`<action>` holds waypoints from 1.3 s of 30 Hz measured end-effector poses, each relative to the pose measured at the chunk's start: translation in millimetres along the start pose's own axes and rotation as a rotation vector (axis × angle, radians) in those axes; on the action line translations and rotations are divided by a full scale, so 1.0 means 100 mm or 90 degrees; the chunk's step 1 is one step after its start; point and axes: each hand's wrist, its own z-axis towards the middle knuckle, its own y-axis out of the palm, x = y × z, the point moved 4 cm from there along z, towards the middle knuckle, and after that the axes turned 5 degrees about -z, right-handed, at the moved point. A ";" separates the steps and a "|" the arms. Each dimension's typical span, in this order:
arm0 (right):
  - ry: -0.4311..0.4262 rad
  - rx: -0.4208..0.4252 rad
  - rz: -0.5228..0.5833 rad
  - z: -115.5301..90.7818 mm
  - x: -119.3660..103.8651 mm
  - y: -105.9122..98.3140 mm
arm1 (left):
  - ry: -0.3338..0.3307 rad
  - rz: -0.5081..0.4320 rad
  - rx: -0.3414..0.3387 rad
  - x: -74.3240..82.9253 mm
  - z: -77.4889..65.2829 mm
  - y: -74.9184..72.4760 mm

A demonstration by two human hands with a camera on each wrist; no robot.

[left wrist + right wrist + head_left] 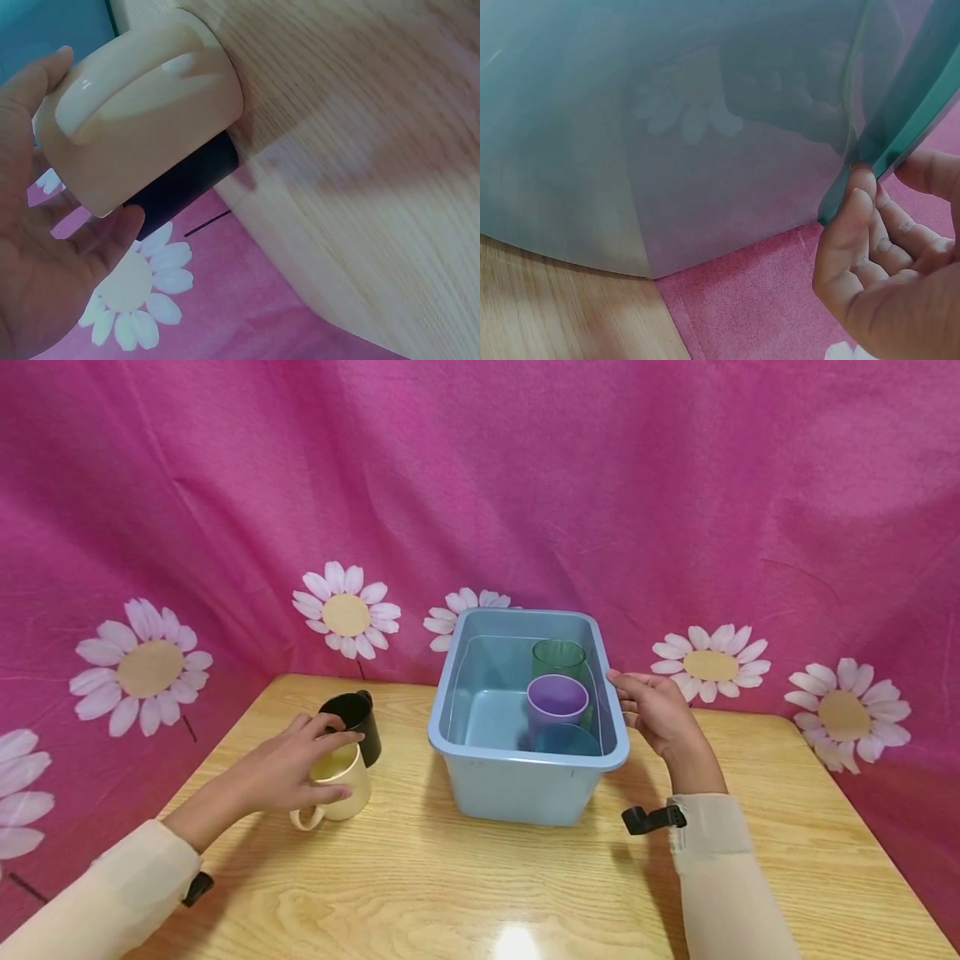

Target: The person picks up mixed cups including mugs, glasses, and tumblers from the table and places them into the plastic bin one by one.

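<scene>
My left hand [288, 768] is over a cream mug [351, 789], its thumb and fingers spread about the mouth. In the left wrist view the cream mug [150, 112] has its handle towards the camera, and the fingertips are right at its rim. A black mug [367, 731] stands just behind it, partly hidden by the fingers. My right hand [660, 710] pinches the right rim of a blue plastic basin [525, 789]. Inside the basin's right side stand a purple cup [557, 697], a green clear cup [558, 653] and a blue-teal cup [567, 740].
The basin stands on a light wooden table [390, 885]. A pink cloth [480, 485] printed with white daisies hangs behind the table and along its sides. A black strap mount [652, 819] sits on the right wrist.
</scene>
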 end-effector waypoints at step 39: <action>0.007 -0.004 -0.008 -0.02 0.00 -0.01 | -0.039 -0.055 0.005 0.22 -0.02 -0.02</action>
